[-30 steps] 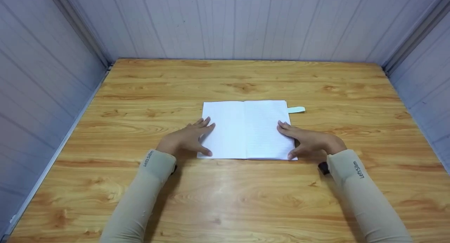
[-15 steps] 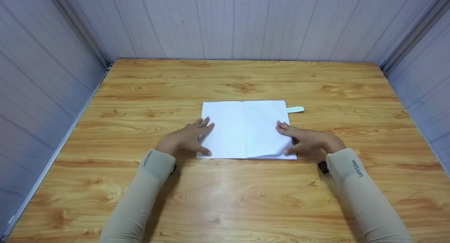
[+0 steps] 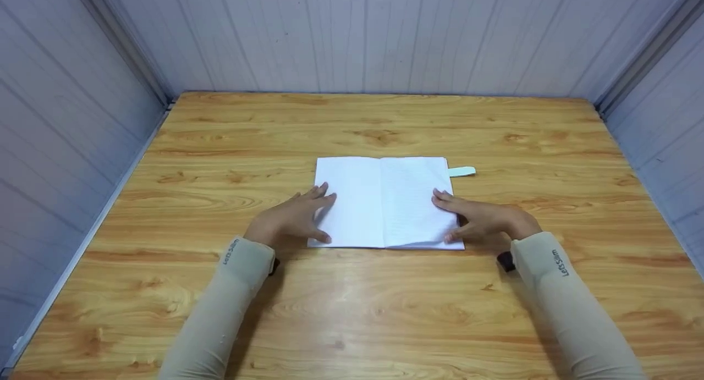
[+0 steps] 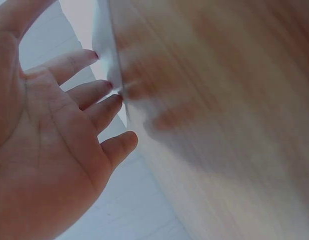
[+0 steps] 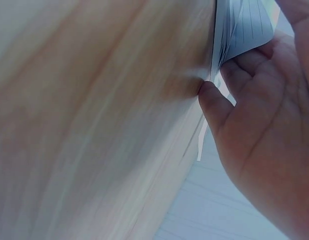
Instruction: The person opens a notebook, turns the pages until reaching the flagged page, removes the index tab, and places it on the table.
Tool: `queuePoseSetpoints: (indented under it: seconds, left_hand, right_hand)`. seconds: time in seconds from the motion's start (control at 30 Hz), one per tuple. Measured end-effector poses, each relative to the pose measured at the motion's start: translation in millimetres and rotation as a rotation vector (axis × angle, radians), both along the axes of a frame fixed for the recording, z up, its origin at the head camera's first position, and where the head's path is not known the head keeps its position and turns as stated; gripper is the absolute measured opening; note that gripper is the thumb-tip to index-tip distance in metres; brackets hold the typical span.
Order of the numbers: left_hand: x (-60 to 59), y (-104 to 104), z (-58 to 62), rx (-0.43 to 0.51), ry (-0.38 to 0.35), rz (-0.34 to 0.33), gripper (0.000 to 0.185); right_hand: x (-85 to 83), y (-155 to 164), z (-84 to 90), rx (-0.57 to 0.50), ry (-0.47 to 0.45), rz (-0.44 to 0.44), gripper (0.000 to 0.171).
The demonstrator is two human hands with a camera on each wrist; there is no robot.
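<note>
An open notebook (image 3: pixel 385 203) is lying flat at the middle of the wooden table (image 3: pixel 385 314). The left hand (image 3: pixel 291 218) is resting with relaxed, straight fingers on its left page edge. The right hand (image 3: pixel 484 219) is curling its thumb under the near right corner, lifting a few ruled pages (the right wrist view shows them fanned). A pale tab (image 3: pixel 462 172) is sticking out just beside the notebook's right edge. Panelled walls (image 3: pixel 352 33) are enclosing the table.

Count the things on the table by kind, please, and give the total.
Notebook: 1, open
Tab: 1, pale green, at the notebook's right edge
Hands: 2, left hand and right hand, each at one side of the notebook
Total: 4
</note>
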State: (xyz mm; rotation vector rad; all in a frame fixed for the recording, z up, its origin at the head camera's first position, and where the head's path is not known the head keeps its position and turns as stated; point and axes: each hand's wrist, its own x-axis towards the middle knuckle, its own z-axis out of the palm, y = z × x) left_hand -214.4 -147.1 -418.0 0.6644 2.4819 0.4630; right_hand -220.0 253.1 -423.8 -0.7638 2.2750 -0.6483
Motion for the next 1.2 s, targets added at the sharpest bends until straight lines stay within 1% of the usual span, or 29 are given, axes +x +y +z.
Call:
queuePoseSetpoints:
  seconds: [0.17, 0.3, 0.47, 0.57, 0.63, 0.83, 1.0, 1.2]
  left_hand:
    - [4.3, 5.1, 5.3, 0.041, 0.057, 0.021, 0.089]
    - [7.9, 15.7, 7.9, 0.071, 0.138, 0.027, 0.077]
    - [15.3, 38.4, 7.3, 0.115, 0.263, 0.026, 0.064]
    - [20.1, 54.6, 6.7, 0.162, 0.335, 0.004, 0.059]
    - [23.2, 65.1, 6.7, 0.194, 0.362, -0.012, 0.057]
    - [28.7, 93.1, 6.7, 0.255, 0.367, -0.037, 0.051]
    - [29.8, 111.4, 4.9, 0.246, 0.365, -0.066, 0.047]
    - [27.3, 129.0, 2.5, 0.244, 0.336, -0.090, 0.046]
  right_hand:
    - [0.1, -0.1, 1.7, 0.016, -0.007, -0.011, 0.095]
    - [0.3, 0.8, 3.1, 0.013, -0.005, -0.015, 0.095]
    - [-0.5, 0.8, 3.2, 0.006, 0.007, 0.002, 0.094]
    - [-1.0, 0.7, 3.1, 0.005, 0.001, 0.001, 0.094]
    - [-1.5, 0.6, 2.9, -0.002, -0.002, 0.001, 0.093]
    - [-2.4, 0.9, 2.6, -0.006, -0.006, 0.000, 0.091]
    - [-2.6, 1.2, 3.0, 0.002, -0.006, -0.002, 0.091]
    - [-2.5, 3.1, 3.0, -0.015, 0.004, 0.009, 0.089]
